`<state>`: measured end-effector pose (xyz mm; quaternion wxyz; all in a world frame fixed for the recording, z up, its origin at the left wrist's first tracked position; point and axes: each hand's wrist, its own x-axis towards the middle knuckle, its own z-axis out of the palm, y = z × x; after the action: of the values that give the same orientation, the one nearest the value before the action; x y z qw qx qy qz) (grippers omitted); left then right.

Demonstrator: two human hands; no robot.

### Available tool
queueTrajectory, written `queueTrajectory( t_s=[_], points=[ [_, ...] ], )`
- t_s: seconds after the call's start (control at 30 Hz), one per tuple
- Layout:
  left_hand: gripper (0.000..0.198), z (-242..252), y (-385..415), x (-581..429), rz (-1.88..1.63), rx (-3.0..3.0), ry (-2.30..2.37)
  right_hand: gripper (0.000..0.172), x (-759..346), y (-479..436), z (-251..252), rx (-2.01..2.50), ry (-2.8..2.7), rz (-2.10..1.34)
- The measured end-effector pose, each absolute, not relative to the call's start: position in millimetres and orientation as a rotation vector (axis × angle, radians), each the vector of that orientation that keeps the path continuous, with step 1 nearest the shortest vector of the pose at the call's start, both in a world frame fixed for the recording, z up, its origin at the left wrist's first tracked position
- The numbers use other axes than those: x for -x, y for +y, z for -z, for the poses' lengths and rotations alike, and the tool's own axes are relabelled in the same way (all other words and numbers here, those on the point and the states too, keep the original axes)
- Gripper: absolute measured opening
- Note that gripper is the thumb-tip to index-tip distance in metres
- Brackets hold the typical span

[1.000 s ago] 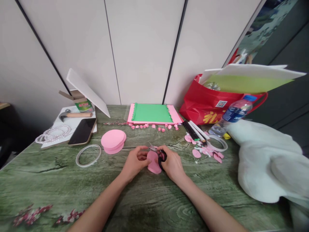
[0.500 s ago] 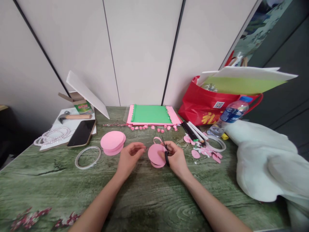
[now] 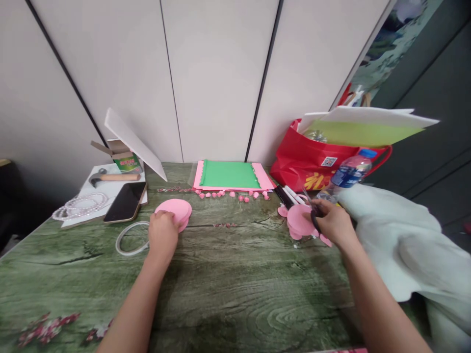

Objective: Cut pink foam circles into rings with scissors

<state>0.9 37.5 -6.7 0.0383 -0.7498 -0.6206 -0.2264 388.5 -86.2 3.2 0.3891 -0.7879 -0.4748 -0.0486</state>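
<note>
A stack of pink paper circles (image 3: 179, 210) lies left of the middle of the table. My left hand (image 3: 164, 235) is at its near left edge, fingers curled onto the paper, fingertips partly hidden. On the right, my right hand (image 3: 333, 223) is closed around black-handled scissors (image 3: 315, 219), blades pointing up and away. The same hand also holds a few pink paper circles (image 3: 300, 220), which hover over pink offcuts (image 3: 325, 240) on the table. A white tape roll (image 3: 128, 250) lies beside my left wrist.
Green and pink sheets (image 3: 228, 175) lie at the back, small pink rosebuds (image 3: 241, 198) before them. Phone (image 3: 125, 202), hammer (image 3: 117, 177) and bead strings (image 3: 81, 207) sit left. Markers (image 3: 284, 196), a red bag (image 3: 290, 162), a bottle (image 3: 349, 174) and pale cloth (image 3: 397, 235) stand right.
My right hand has carried the scissors and circles from the middle to the right, over the offcuts. My left hand has moved left, from the middle to the stack of pink circles.
</note>
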Motion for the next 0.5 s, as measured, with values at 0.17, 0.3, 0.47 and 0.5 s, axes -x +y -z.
queueTrajectory(
  t_s=[0.17, 0.3, 0.47, 0.5],
  points=[
    [0.022, 8, 41, 1, 0.699, 2.308, -1.884, 0.033, -418, -102, 3, 2.363, -1.190, 0.359],
    [0.029, 6, 41, 0, 0.674, 2.303, -1.857, 0.042, -397, -103, -8, 2.142, -1.024, 0.354],
    [0.030, 0, 37, -2, 0.705, 2.174, -1.889, 0.046, -348, -89, -28, 1.458, -1.013, -0.374],
    [0.028, -3, 35, -3, 0.793, 2.104, -1.889, 0.042, -337, -86, -30, 1.401, -1.038, -0.483]
  ],
)
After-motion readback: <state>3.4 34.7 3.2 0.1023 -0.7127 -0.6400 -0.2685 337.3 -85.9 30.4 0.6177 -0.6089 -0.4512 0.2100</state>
